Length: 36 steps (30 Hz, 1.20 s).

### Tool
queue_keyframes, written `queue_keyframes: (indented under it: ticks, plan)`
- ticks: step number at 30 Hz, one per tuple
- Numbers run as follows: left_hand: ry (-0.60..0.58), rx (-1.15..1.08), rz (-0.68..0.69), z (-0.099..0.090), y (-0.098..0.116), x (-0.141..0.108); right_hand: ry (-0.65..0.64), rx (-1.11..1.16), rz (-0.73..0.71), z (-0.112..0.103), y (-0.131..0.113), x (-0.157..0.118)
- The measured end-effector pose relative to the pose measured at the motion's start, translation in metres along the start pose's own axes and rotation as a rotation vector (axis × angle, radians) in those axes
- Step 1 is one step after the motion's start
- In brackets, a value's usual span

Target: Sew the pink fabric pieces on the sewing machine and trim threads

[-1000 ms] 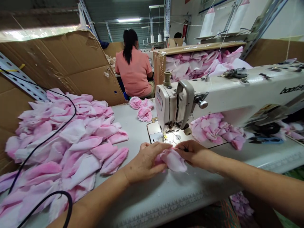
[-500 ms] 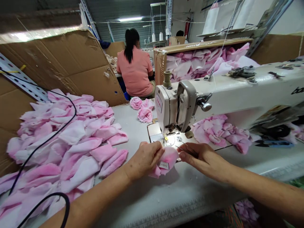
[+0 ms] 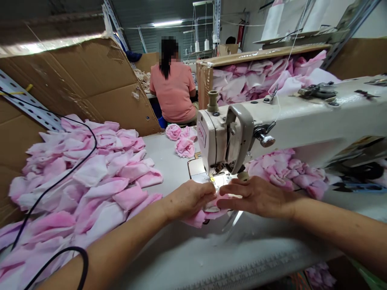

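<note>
My left hand is closed on a small pink-and-white plush fabric piece, close in front of the sewing machine's needle area. My right hand reaches over the same piece from the right, its fingertips against the cloth. Beneath that palm stick out the blurred metal blades of a pair of scissors; their handles are hidden by the hand. The white sewing machine stands just behind both hands, its lamp lighting the plate.
A heap of pink fabric pieces covers the table's left side. Several rolled pink rosettes lie behind the machine head, and more pink cloth under its arm. A cardboard box holds further cloth. A black cable crosses the heap. A co-worker sits beyond.
My right hand has moved onto the fabric, its fingers now stretched over it. The scissors have swung to point down toward the table edge. The fabric's label is now mostly covered.
</note>
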<state>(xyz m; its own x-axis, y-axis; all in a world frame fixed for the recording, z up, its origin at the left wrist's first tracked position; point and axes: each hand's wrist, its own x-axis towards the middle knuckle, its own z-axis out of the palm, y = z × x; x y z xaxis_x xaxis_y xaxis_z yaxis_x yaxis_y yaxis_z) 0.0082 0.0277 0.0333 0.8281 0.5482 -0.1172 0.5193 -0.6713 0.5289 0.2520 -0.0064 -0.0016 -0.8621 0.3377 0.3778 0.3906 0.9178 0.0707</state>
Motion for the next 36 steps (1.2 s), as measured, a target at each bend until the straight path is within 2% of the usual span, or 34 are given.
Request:
queue_keyframes:
  ticks: [4,6,8,10,12,13,16,19,22,25,28,32,36]
  plan:
    - [-0.087,-0.053,0.07,-0.005,-0.002,0.006,0.06,-0.019,-0.074,0.004,0.013,0.002]
    - [-0.083,-0.05,0.061,-0.007,-0.004,0.008,0.105,0.007,-0.092,0.002,0.012,0.005]
    - [-0.03,-0.029,0.015,-0.011,-0.006,0.006,0.115,0.022,-0.09,0.0,0.007,0.009]
    - [0.072,0.034,-0.009,-0.015,-0.004,-0.001,0.056,0.028,-0.053,-0.002,-0.002,0.011]
    - [0.152,0.129,0.037,-0.017,0.0,-0.013,-0.007,0.024,0.012,-0.002,-0.011,0.012]
    - [0.155,0.177,0.076,-0.017,0.004,-0.019,-0.029,0.022,0.042,-0.002,-0.016,0.012]
    - [0.075,0.307,0.167,-0.006,0.01,-0.036,-0.074,0.032,0.106,0.001,-0.031,0.014]
    - [0.15,0.422,0.185,0.009,0.007,-0.043,-0.118,0.127,0.177,-0.002,-0.044,0.017]
    - [0.18,0.334,0.183,0.015,-0.002,-0.042,-0.117,0.257,0.214,-0.008,-0.051,0.018]
    - [0.124,0.173,0.169,0.008,-0.007,-0.037,-0.024,0.263,0.164,-0.011,-0.048,0.014]
    - [0.059,0.072,0.144,-0.001,-0.008,-0.031,0.051,0.134,0.131,-0.006,-0.036,0.01]
    - [0.056,0.022,0.148,-0.004,-0.012,-0.019,0.027,0.048,0.082,0.008,-0.02,0.011]
    - [0.041,0.124,0.139,-0.006,-0.02,-0.004,0.011,0.059,0.043,0.019,-0.015,0.015]
